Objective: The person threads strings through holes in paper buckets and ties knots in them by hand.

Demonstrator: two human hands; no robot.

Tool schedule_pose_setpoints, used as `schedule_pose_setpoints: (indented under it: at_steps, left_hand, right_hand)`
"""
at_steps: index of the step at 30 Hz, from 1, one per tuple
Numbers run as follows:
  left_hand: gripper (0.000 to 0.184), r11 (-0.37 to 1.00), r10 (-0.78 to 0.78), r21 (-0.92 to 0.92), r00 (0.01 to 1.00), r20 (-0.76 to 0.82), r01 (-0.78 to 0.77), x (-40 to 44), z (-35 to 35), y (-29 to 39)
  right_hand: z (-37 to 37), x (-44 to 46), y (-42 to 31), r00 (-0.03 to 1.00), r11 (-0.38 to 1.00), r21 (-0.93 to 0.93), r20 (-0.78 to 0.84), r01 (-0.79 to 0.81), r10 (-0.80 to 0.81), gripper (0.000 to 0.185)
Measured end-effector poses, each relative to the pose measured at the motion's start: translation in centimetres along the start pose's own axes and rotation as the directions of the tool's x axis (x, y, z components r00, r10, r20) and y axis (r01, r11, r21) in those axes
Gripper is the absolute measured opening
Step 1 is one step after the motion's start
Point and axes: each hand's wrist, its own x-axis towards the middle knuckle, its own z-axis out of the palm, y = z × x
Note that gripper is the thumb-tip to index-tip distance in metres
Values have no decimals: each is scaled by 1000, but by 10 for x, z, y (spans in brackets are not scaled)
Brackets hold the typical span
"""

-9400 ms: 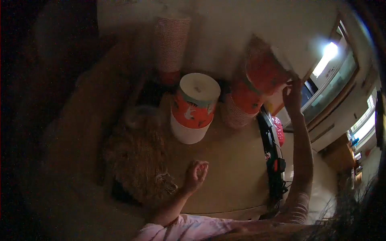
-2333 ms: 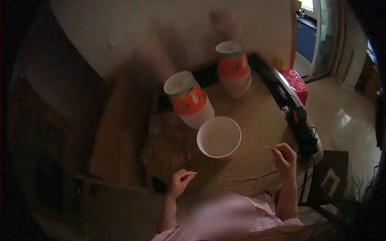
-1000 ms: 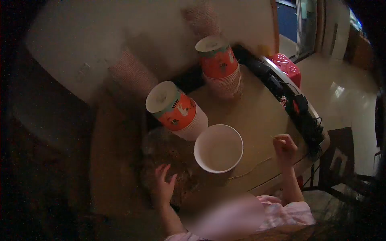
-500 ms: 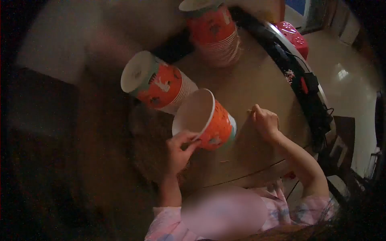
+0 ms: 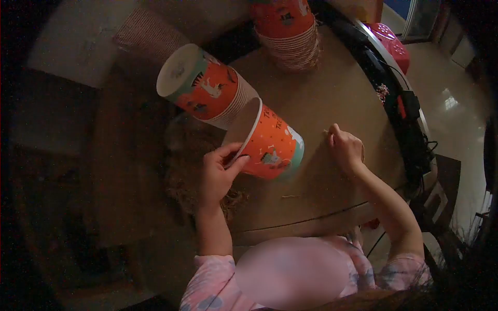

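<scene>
In my left hand (image 5: pixel 220 168) is an orange paper cup (image 5: pixel 272 147) with a white rim and a teal base, lettered and printed with figures. Thumb and fingers pinch its rim, and the cup lies tilted, mouth to the left. To the right of its base, my right hand (image 5: pixel 346 147) is closed in a pinch, with the tip of a thin tan strand (image 5: pixel 326 131) showing at the fingertips. Just behind the held cup a stack of matching cups (image 5: pixel 212 88) leans, base up and to the left. A heap of tan strands (image 5: pixel 194 194) lies left of my left hand.
Another cup stack (image 5: pixel 288 39) stands at the back of the brown table (image 5: pixel 332 88). A loose strand (image 5: pixel 291 196) lies near the front edge. Black cables and a device (image 5: pixel 410 106) line the right rim, with a pink stool (image 5: pixel 388 46) beyond.
The held cup has turned so that more of its printed side shows and less of its inside. My right hand stays pinched in nearly the same place. The view has shifted slightly.
</scene>
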Motion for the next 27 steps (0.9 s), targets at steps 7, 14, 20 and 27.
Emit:
schedule_pose_setpoints:
  at_steps: [7,14,20,27]
  left_hand:
    - [23,996,-33,81,999,11,32,-19,-23,-2]
    - [21,987,-121,95,989,-87,129,-37,-44,-25]
    - [32,995,-87,-39,994,64,90,-31,-34,-18]
    - [42,971,40,-238,982,184,5,-10,-11,3]
  right_hand:
    - [3,2,-1,1000,1000,-15,15,-17,17,15]
    - [7,2,7,1000,999,-38,-2,21,-21,12]
    - [16,1,13,996,996,-66,-64,58,-62,11]
    - [21,3,13,999,992,-125,17,-27,30,15]
